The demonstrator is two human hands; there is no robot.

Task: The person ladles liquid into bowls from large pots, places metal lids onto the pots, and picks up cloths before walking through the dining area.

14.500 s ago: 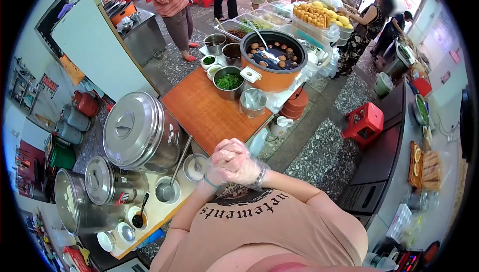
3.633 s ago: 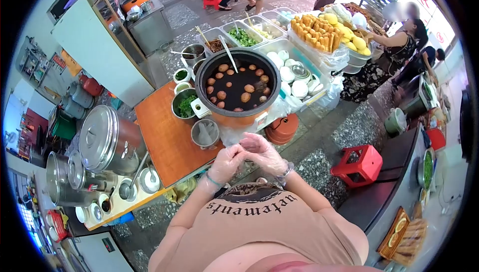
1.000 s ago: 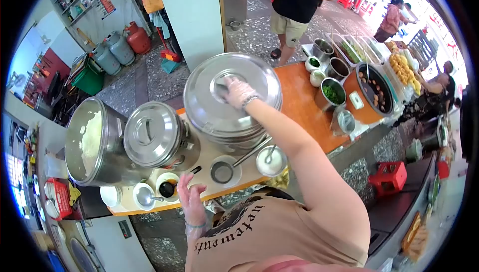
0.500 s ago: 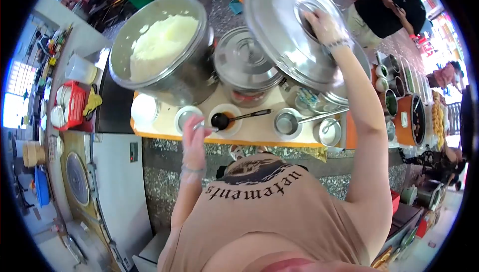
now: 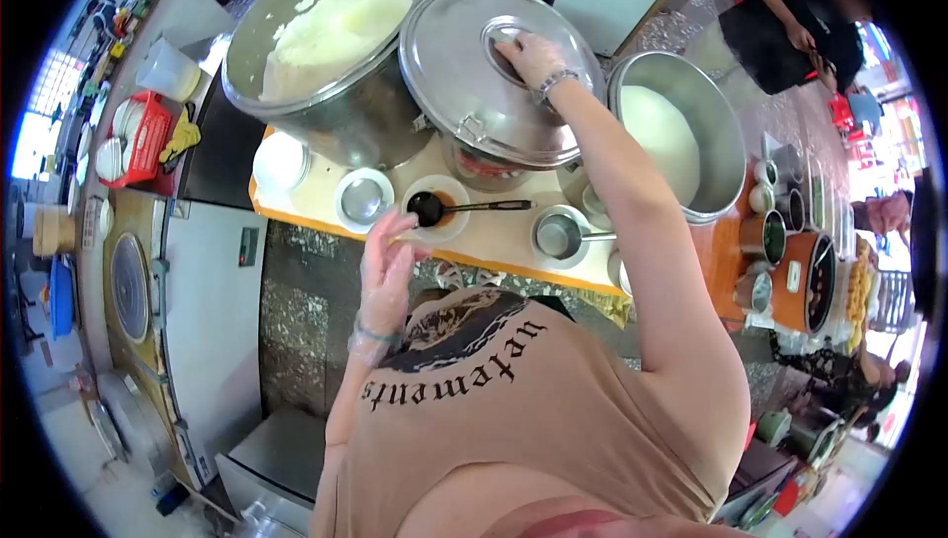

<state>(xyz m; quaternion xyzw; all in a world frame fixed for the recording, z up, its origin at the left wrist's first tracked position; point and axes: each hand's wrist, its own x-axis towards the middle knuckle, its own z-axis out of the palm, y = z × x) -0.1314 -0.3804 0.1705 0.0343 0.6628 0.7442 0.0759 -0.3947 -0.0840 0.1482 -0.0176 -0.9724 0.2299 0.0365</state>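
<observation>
My right hand, in a clear glove, grips the handle of a large round steel lid. That lid is over the middle pot and hides most of its top. To its right, a wide steel pot stands uncovered with a smooth white mass inside. My left hand, also gloved, is raised in front of the table edge with fingers stretched and nothing visible in them. Nearest to it are a bowl with a black ladle in dark sauce and a bowl with a metal strainer.
A big pot at the left holds a white, fluffy heap. Another bowl carries a steel ladle. Stacked white dishes stand at the table's left end. Containers of food line the right side. A person stands at the far right.
My right hand has carried the large lid leftward from the right pot to over the middle pot, exposing the white contents. My left hand stays near the bowls.
</observation>
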